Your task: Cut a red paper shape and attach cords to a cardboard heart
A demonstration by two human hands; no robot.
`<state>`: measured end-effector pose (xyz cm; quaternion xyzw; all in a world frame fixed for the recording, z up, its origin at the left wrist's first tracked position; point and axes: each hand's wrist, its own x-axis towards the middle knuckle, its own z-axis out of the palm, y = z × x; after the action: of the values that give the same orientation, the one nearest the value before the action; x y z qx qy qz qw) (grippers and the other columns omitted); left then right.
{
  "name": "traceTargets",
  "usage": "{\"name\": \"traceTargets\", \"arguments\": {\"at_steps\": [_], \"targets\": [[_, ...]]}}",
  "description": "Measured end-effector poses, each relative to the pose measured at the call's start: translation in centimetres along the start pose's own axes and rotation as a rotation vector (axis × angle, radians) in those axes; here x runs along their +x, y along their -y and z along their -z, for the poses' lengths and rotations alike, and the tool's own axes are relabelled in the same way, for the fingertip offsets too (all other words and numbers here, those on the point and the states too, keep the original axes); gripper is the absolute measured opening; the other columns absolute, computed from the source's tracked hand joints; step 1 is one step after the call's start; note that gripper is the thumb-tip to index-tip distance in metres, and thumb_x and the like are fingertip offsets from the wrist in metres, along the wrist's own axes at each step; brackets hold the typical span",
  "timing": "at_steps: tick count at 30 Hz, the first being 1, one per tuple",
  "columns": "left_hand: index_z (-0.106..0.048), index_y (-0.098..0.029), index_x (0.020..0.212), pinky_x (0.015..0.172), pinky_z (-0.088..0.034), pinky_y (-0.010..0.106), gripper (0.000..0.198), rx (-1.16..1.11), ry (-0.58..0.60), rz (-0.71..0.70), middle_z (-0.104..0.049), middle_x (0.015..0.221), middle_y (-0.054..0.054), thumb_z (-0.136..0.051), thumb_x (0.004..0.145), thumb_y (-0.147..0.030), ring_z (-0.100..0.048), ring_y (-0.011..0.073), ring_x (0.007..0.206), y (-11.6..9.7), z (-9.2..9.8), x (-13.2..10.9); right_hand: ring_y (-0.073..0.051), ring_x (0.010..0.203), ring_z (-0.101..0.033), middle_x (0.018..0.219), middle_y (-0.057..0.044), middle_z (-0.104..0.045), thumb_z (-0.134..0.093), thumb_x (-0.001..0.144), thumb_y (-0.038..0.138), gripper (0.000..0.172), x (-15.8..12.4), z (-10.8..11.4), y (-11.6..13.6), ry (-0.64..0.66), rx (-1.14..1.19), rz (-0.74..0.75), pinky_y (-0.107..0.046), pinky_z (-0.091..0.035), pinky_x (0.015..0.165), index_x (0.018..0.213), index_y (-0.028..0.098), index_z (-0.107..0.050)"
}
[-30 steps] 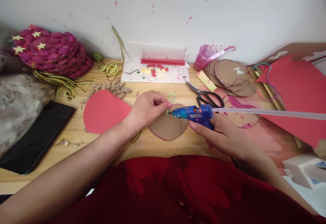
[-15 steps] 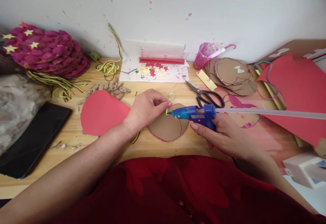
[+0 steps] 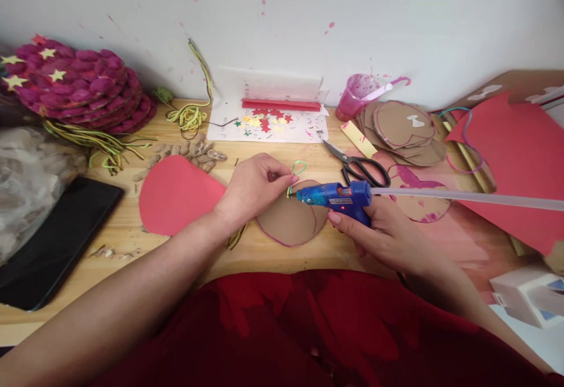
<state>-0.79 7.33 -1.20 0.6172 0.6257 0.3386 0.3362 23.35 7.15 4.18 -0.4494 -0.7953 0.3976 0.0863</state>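
My right hand (image 3: 383, 231) is wrapped round the handle of a blue glue gun (image 3: 339, 195), a small red light glowing on its side. A long clear glue stick (image 3: 462, 198) runs out of its back. The nozzle touches or nearly touches a looped green-yellow string (image 3: 299, 167) at the upper left of a round cardboard piece (image 3: 288, 222) with a purple edge. Thumb and finger of my left hand (image 3: 258, 187) pinch that string against the cardboard. Under my left wrist lies a red paper shape (image 3: 176, 199).
Black-handled scissors (image 3: 361, 168) lie behind the gun, near a stack of cardboard pieces (image 3: 403, 123) and a pink-stained cup (image 3: 352, 96). Paper stars (image 3: 264, 121) rest on a white sheet. Peanuts (image 3: 198, 152), a phone (image 3: 61, 240) and a purple peanut-covered piece (image 3: 88, 87) are left.
Both hands keep nearly the same place. The glue gun has shifted very slightly left at the string; the rest of the view has moved only a little.
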Motion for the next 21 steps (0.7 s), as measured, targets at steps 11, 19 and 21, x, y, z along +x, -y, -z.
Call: {"name": "traceTargets", "arguments": {"at_steps": [11,19,21], "targets": [[-0.079,-0.022,0.076,0.066,-0.043,0.03,0.015,0.045,0.004,-0.01,-0.072,0.081,0.003,-0.069,0.081,-0.032,-0.06,0.0168,0.071,-0.28,0.09,-0.02,-0.02,0.06,-0.06,0.055,0.001,-0.056,-0.054,0.097,0.05,0.034,-0.07,0.18,0.23,0.022,0.024,-0.045,-0.029,-0.041,0.055,0.085,0.021,-0.067],[-0.078,-0.022,0.076,0.066,-0.044,0.03,0.014,0.061,-0.005,-0.021,-0.072,0.08,0.003,-0.07,0.081,-0.031,-0.06,0.0166,0.071,-0.19,0.03,-0.04,-0.019,0.056,-0.057,0.054,0.001,-0.057,-0.053,0.097,0.052,0.034,-0.4,0.6,0.13,0.015,0.034,-0.062,-0.029,-0.041,0.052,0.085,0.023,-0.066],[-0.078,-0.022,0.075,0.066,-0.044,0.03,0.014,0.062,-0.007,-0.021,-0.072,0.081,0.003,-0.07,0.082,-0.031,-0.06,0.0167,0.071,-0.25,0.01,-0.06,-0.019,0.056,-0.057,0.054,0.001,-0.056,-0.053,0.096,0.052,0.036,-0.39,0.61,0.0,0.02,0.027,-0.071,-0.029,-0.041,0.053,0.078,0.023,-0.064]]}}
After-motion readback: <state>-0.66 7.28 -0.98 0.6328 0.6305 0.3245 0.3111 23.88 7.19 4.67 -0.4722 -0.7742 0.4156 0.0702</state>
